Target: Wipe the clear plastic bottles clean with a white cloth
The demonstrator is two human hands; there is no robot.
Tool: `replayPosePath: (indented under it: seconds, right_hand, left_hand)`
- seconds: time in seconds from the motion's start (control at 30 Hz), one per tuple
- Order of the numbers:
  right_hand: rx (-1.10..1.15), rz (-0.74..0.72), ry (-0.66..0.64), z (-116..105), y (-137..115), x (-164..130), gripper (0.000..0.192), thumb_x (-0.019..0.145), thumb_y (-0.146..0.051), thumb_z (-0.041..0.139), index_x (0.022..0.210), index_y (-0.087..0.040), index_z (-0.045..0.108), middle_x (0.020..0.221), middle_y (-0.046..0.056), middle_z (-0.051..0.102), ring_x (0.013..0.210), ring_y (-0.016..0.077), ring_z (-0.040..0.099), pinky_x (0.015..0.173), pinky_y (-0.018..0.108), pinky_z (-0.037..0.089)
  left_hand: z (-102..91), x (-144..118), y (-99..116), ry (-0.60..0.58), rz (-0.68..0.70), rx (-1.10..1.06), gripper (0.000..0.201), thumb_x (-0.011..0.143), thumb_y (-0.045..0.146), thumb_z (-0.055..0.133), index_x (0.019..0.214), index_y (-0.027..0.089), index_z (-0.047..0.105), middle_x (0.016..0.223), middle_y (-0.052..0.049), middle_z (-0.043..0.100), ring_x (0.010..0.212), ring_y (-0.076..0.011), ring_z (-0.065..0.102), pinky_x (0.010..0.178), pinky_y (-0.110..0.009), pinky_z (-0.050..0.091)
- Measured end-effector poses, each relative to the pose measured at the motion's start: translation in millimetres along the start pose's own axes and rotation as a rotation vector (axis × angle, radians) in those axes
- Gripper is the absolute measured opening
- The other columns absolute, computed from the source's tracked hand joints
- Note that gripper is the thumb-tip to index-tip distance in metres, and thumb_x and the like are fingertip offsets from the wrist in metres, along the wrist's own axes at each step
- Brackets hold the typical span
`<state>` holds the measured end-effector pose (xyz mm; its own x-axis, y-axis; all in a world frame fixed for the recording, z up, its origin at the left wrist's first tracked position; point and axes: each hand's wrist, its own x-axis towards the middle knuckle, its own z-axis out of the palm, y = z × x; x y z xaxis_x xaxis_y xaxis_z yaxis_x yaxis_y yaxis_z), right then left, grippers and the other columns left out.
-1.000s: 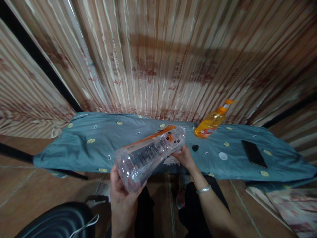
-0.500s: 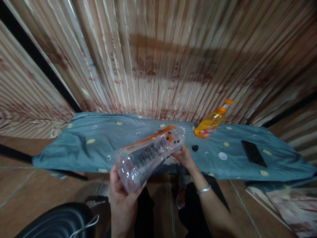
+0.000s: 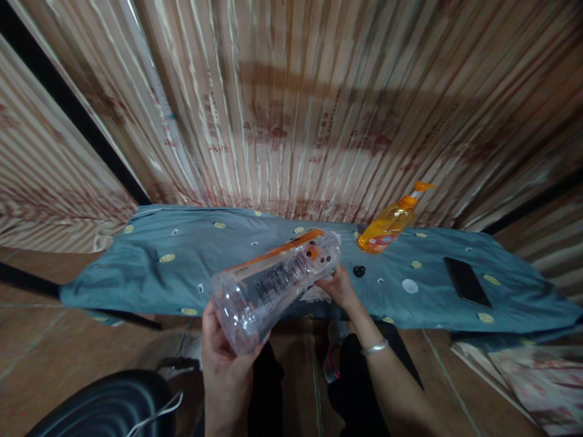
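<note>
A large clear plastic bottle (image 3: 273, 288) with an orange and printed label lies tilted across both my hands, above the front edge of the cloth-covered board. My left hand (image 3: 228, 349) is wrapped round its near, lower-left end. At the far, upper-right end my right hand (image 3: 337, 287) grips it from below, with most of its fingers hidden behind the plastic. Just right of that hand, a small black object (image 3: 359, 271) rests on the cloth. Behind it stands an orange pump bottle (image 3: 386, 227) of yellow-orange liquid.
Blue-grey patterned cloth (image 3: 150, 267) covers the long narrow surface. A black phone (image 3: 467, 281) lies at its right, beside a whitish disc (image 3: 409, 286). Striped curtains (image 3: 282, 121) hang close behind. A black ridged round object (image 3: 113, 403) is at lower left.
</note>
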<state>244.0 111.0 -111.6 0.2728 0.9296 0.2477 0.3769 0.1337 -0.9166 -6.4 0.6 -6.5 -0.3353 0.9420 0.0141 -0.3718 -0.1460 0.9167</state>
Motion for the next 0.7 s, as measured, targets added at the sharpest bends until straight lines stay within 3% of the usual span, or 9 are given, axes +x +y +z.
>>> replayPosePath:
  seconds: [0.17, 0.47, 0.7]
  right_hand:
    - [0.023, -0.017, -0.014, 1, -1, 0, 0.048, 0.065, -0.046, 0.083, 0.104, -0.022, 0.069, 0.1, 0.011, 0.083, 0.087, 0.0316, 0.078, 0.08, 0.046, 0.065]
    - [-0.028, -0.03, 0.008, 2, 9, 2, 0.051, 0.063, -0.048, 0.086, 0.105, -0.022, 0.07, 0.101, 0.01, 0.083, 0.09, 0.0323, 0.078, 0.084, 0.047, 0.064]
    - [0.005, -0.041, 0.016, 3, 5, 1, 0.055, 0.063, -0.046, 0.086, 0.11, -0.022, 0.069, 0.105, 0.011, 0.082, 0.092, 0.0315, 0.078, 0.087, 0.047, 0.064]
  left_hand:
    - [-1.1, -1, 0, -0.016, 0.004, -0.005, 0.088, 0.063, 0.023, 0.097, 0.142, 0.019, 0.061, 0.113, -0.011, 0.081, 0.093, -0.0228, 0.08, 0.085, -0.029, 0.063]
    - [0.1, 1, 0, -0.021, 0.018, -0.006, 0.092, 0.061, 0.024, 0.098, 0.144, 0.02, 0.059, 0.115, -0.012, 0.08, 0.095, -0.0258, 0.08, 0.086, -0.032, 0.063]
    - [0.3, -2, 2, -0.01, 0.01, 0.013, 0.089, 0.062, 0.024, 0.098, 0.142, 0.021, 0.061, 0.114, -0.01, 0.08, 0.094, -0.0226, 0.079, 0.084, -0.028, 0.062]
